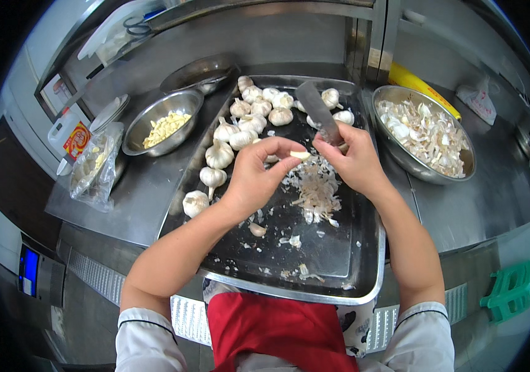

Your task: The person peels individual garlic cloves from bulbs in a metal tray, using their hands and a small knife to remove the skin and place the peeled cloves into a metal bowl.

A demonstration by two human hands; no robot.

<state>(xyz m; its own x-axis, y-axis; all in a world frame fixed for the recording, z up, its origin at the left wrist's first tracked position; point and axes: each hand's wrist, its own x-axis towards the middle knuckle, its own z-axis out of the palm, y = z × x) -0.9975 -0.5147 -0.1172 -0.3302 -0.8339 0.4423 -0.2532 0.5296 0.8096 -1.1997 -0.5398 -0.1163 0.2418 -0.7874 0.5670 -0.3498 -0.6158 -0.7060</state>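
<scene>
Between the thumb and forefinger of my left hand (259,174) is a pale peeled garlic clove (300,155). My right hand (355,158) grips a knife with a broad metal blade (317,109) that points up and away; its handle is mostly hidden by my fingers. Both hands are above a large metal tray (292,295). Whole garlic bulbs (219,154) line the tray's left side and far end. Below my hands lies a heap of garlic skins (317,193). A single unpeeled clove (258,229) rests nearer to me among skin scraps.
Left of the tray stands a steel bowl (130,145) of peeled cloves (167,129), beside a clear plastic bag (92,186) and a white jug (67,132). To the right, a larger steel bowl (413,169) is heaped with skins. A yellow roll (425,90) lies behind it.
</scene>
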